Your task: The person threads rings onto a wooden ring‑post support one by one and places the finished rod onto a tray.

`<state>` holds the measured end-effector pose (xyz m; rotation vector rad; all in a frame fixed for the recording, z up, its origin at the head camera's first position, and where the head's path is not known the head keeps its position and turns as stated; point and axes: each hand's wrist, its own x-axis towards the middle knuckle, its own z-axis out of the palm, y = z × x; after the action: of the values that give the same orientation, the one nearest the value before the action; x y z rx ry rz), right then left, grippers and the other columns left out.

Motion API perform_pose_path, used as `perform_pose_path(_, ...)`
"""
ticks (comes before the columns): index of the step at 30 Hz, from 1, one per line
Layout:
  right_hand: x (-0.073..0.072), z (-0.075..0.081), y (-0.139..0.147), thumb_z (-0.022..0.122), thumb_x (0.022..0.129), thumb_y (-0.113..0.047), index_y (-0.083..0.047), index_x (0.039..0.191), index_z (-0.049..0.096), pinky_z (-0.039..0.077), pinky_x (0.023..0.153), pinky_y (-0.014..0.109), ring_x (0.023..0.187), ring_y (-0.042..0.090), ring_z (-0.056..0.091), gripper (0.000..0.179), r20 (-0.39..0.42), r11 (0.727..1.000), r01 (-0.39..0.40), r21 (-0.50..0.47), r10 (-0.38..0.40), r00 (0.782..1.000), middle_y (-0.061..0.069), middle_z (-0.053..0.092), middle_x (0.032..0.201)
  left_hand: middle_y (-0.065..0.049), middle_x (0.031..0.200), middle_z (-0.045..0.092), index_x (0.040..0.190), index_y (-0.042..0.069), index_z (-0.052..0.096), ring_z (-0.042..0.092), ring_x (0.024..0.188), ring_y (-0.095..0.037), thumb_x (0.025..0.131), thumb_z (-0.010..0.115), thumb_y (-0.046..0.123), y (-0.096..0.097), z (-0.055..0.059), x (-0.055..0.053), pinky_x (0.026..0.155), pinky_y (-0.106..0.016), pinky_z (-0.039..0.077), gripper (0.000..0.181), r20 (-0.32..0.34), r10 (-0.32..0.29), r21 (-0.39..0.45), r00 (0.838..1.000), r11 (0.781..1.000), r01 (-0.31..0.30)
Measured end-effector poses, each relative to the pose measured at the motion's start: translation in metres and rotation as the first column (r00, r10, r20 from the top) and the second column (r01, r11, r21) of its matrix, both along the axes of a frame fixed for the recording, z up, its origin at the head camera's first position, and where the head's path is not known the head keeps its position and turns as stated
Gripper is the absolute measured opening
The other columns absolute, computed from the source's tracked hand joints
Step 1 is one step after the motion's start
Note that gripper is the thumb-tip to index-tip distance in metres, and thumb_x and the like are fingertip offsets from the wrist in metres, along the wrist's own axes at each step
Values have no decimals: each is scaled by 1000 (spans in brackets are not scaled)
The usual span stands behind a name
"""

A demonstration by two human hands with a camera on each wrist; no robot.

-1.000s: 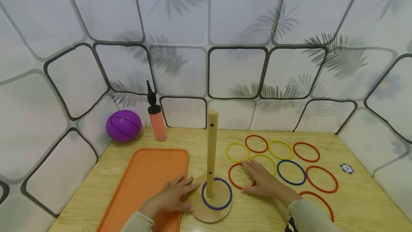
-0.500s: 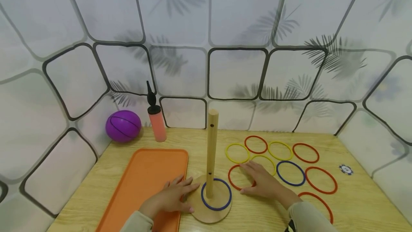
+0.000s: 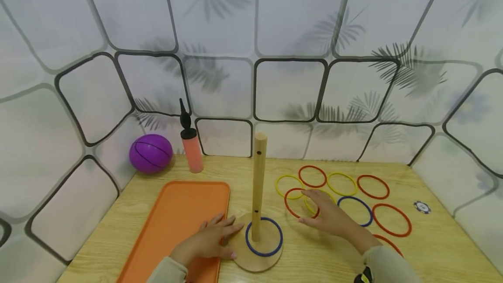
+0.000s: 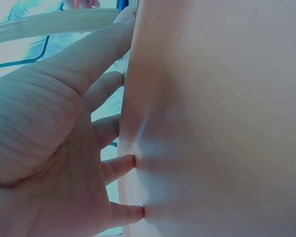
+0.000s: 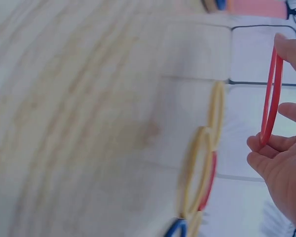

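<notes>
In the head view my left hand lies with fingers spread over the right edge of an orange tray and the left side of a round wooden base. From that base rises an upright wooden post. A blue ring encircles the post at the bottom. My right hand grips a red ring by its rim, thumb on one side and fingertips on the other. The right wrist view shows this ring raised off the table. Fingertips of my left hand touch the tray in the left wrist view.
Several rings lie flat on the right of the table, among them a yellow ring, a blue ring and a red ring. A poker chip is farther right. A purple ball and pink hand pump stand at the back left.
My right hand has lifted the red ring from the table, moving slightly up and right with it. The left hand and the post stay where they were.
</notes>
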<state>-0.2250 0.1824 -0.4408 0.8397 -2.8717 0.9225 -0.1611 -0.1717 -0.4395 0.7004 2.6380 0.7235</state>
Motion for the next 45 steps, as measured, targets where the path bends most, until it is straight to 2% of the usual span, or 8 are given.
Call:
perform_pose_path(4, 3, 12, 3, 71, 82, -46, -8, 141, 43, 38, 91, 63, 126, 43, 40, 76, -58, 1000, 7, 5, -6, 998, 19, 44, 139, -15, 149, 36, 141, 19, 48, 18, 137, -48, 78, 74, 42, 0, -1, 0, 98, -74, 10, 72, -1, 0, -3, 1000, 1000, -1)
perform_pose_path(9, 2, 28, 7, 75, 81, -33, -6, 138, 47, 41, 87, 63, 120, 41, 45, 70, -173, 999, -20, -34, 14, 985, 19, 47, 134, -15, 148, 37, 141, 18, 48, 19, 136, -48, 79, 74, 42, 0, -2, -1, 98, -74, 12, 72, -24, -10, -10, 1000, 1000, 10)
perform_pose_path(18, 6, 62, 14, 73, 83, -28, -6, 136, 49, 38, 88, 64, 122, 42, 42, 63, -210, 997, -40, -69, 24, 977, 19, 45, 138, -16, 148, 36, 141, 19, 47, 18, 136, -49, 79, 73, 43, 0, -3, 0, 98, -73, 12, 72, -17, -10, -13, 1000, 1000, 10)
perform_pose_path(24, 5, 87, 17, 75, 80, -19, -3, 136, 49, 38, 89, 64, 123, 41, 42, 64, -302, 995, -67, -77, 41, 952, 18, 48, 135, -17, 148, 35, 142, 18, 46, 18, 136, -50, 79, 73, 43, 1, -2, -1, 98, -73, 12, 72, -10, -18, -10, 1000, 1000, 18)
perform_pose_path(28, 3, 103, 16, 77, 76, -13, -3, 136, 49, 41, 88, 56, 118, 33, 48, 66, -366, 989, -102, -104, 57, 929, 17, 50, 134, -16, 148, 36, 141, 19, 47, 19, 136, -50, 79, 73, 43, 0, -4, -2, 98, -74, 12, 72, -19, -13, -11, 1000, 1000, 13)
perform_pose_path(32, 5, 118, 12, 77, 76, -9, -5, 139, 46, 43, 85, 48, 110, 24, 50, 70, -378, 985, -107, -135, 49, 925, 13, 53, 129, -15, 148, 37, 141, 20, 48, 19, 136, -49, 78, 74, 44, -1, -6, -3, 98, -74, 12, 72, -22, -7, -17, 1000, 1000, 7)
perform_pose_path(40, 10, 150, 5, 75, 78, -9, 0, 146, 32, 40, 89, 43, 111, 30, 53, 80, -392, 981, -122, -149, 54, 919, 18, 56, 127, -16, 149, 36, 142, 20, 47, 17, 137, -49, 78, 74, 42, -1, -3, -3, 98, -73, 11, 73, -1, -5, -12, 1000, 1000, 5)
perform_pose_path(45, 11, 173, 2, 72, 81, -8, -3, 148, 28, 36, 96, 29, 115, 28, 51, 81, -394, 977, -153, -151, 82, 915, 17, 53, 132, -16, 148, 36, 141, 20, 47, 17, 137, -49, 78, 74, 42, -1, -4, -3, 98, -73, 11, 72, 2, -1, -16, 1000, 1000, 2)
